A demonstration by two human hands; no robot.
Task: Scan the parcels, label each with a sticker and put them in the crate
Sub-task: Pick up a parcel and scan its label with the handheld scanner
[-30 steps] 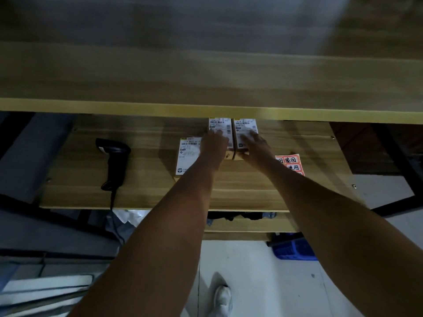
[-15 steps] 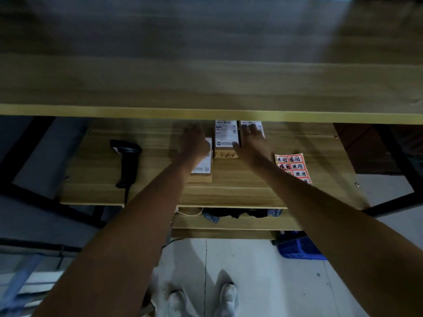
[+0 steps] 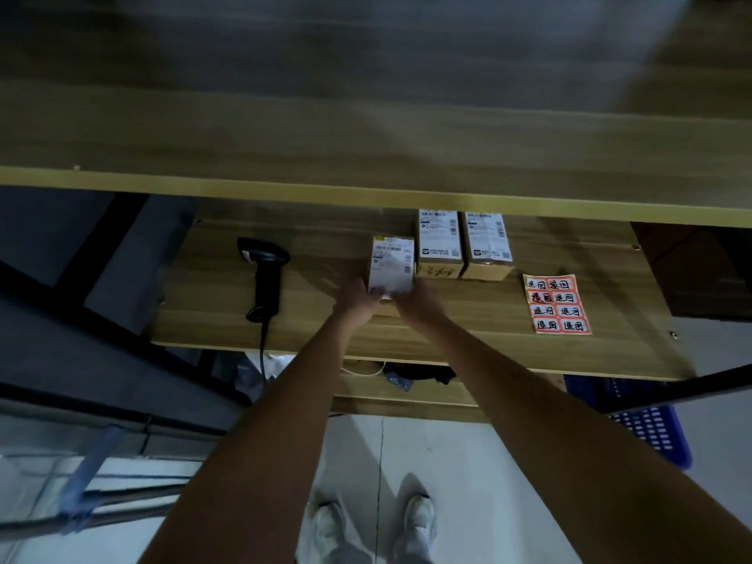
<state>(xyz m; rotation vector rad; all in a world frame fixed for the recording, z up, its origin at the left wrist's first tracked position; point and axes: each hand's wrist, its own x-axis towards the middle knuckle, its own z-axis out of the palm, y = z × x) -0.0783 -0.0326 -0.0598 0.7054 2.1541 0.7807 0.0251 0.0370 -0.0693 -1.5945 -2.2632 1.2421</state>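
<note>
Three small cardboard parcels with white shipping labels lie on the middle wooden shelf [image 3: 468,323]. The nearest parcel [image 3: 391,262] sits left of the other two, and both hands hold its near end: my left hand [image 3: 358,297] at its left corner, my right hand [image 3: 419,299] at its right corner. The middle parcel [image 3: 439,243] and the right parcel [image 3: 487,243] lie side by side further back, untouched. A black handheld scanner [image 3: 265,274] stands to the left with its cable hanging down. An orange sticker sheet [image 3: 556,304] lies to the right.
A wide upper shelf [image 3: 366,136] overhangs the back of the working shelf. A blue plastic crate [image 3: 651,429] stands on the floor at the lower right. Dark frame bars run along the left and right. My shoes [image 3: 421,519] show on the pale floor.
Both hands have drawn back from the rear parcels and come together on the near end of the left parcel. The view has shifted slightly.
</note>
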